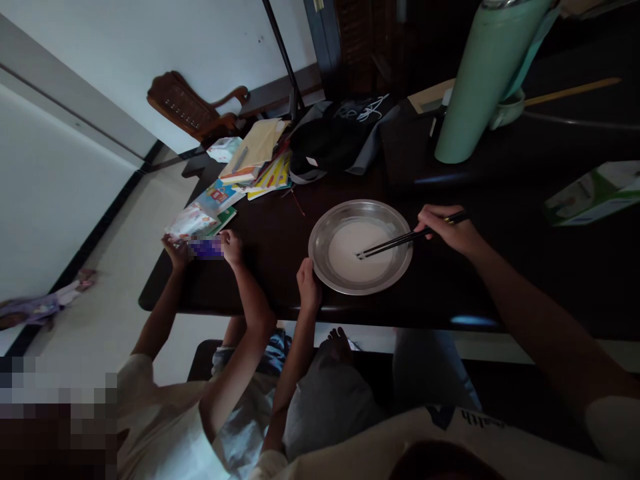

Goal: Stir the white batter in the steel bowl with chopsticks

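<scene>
A shallow metal bowl (321,235) sits near the front edge of the dark table, holding a smooth white liquid (345,260). My left hand (309,285) grips the bowl's left rim, its fingers curled closed with the thumb up. Closed round a pair of black chopsticks (393,243), my right hand (447,228) is just beyond the bowl's right rim. The chopsticks slant down to the left, and their pale tips rest in the liquid near the middle of the bowl.
Another person (160,407) sits at my left, both hands round a blurred purple device. Books (270,177), a tissue pack (193,220) and a black bag (325,140) lie farther back. A green bottle (487,87) and a green-white carton (593,193) stand to the right.
</scene>
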`<state>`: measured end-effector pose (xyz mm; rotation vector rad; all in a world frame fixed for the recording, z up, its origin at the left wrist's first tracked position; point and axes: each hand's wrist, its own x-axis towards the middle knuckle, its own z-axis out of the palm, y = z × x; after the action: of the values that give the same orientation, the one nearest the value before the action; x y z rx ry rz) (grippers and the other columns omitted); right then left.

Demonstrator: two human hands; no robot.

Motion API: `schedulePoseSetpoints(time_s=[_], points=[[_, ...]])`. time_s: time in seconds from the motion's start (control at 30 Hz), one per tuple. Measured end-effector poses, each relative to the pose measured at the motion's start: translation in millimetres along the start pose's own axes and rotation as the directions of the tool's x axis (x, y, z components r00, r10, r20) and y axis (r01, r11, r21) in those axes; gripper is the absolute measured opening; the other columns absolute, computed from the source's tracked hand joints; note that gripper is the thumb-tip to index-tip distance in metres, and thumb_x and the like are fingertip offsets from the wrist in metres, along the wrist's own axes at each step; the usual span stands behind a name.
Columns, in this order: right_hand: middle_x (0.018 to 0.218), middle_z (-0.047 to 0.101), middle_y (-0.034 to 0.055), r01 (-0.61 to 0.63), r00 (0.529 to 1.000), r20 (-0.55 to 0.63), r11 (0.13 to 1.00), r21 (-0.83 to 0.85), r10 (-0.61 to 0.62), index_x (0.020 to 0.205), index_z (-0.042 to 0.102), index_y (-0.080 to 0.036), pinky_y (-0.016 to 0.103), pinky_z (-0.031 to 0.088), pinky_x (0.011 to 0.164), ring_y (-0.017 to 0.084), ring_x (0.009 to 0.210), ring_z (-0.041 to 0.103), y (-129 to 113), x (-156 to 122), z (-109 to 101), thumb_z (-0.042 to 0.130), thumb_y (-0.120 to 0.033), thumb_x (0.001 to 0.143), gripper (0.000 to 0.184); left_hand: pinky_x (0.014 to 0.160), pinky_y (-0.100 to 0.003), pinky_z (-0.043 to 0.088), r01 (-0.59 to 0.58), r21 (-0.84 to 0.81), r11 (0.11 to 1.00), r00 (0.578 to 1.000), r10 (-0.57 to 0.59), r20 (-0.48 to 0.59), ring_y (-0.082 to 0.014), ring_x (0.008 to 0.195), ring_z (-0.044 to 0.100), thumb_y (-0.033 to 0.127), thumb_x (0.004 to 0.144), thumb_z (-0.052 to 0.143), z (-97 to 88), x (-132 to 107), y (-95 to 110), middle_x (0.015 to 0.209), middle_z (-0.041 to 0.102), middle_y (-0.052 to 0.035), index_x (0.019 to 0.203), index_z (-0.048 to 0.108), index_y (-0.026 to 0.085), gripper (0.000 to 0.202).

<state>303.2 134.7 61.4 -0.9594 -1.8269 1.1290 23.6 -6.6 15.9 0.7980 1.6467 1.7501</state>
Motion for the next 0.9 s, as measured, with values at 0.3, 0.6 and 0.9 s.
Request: schedulePoseSetpoints(time_s=[0.3,0.6,0.9], points=[[0.056,0.058,0.0012,-0.008,0.998,-0.064,1.0,-0.01,0.008,0.061,0.066,-0.024,0.032,0.042,0.053,0.014,0.051,0.052,1,0,-1,0.056,-0.053,0.088,0.041,0.056,-0.021,0.033,0.002,-0.015,1.0,1.0,-0.002,0.01,-0.0099,0.059,0.029,0.042,0.086,0.061,-0.6,1,-1,0.059,0.031,0.0049,0.055,0.037,0.018,0.045],[0.059,0.06,0.0007,0.001,0.998,-0.06,1.0,-0.019,-0.002,0.063,0.068,-0.023,0.031,0.043,0.056,0.014,0.054,0.054,3,2,-1,0.059,-0.051,0.087,0.037,0.057,-0.021,0.033,0.014,-0.055,0.998,1.0,-0.014,0.005,-0.0095,0.06,0.03,0.042,0.084,0.063,-1.3,2,-6,0.061,0.033,0.0051,0.057,0.041,0.018,0.042],[0.061,0.061,0.001,0.014,0.998,0.064,1.0,-0.016,-0.013,0.068,0.07,-0.024,0.032,0.043,0.059,0.015,0.058,0.056,1,0,1,0.06,-0.051,0.086,0.035,0.056,-0.021,0.032,0.008,-0.053,0.999,1.0,-0.009,-0.008,-0.0094,0.058,0.029,0.041,0.084,0.063,-1.8,3,-8,0.061,0.032,0.0052,0.057,0.039,0.018,0.042]])
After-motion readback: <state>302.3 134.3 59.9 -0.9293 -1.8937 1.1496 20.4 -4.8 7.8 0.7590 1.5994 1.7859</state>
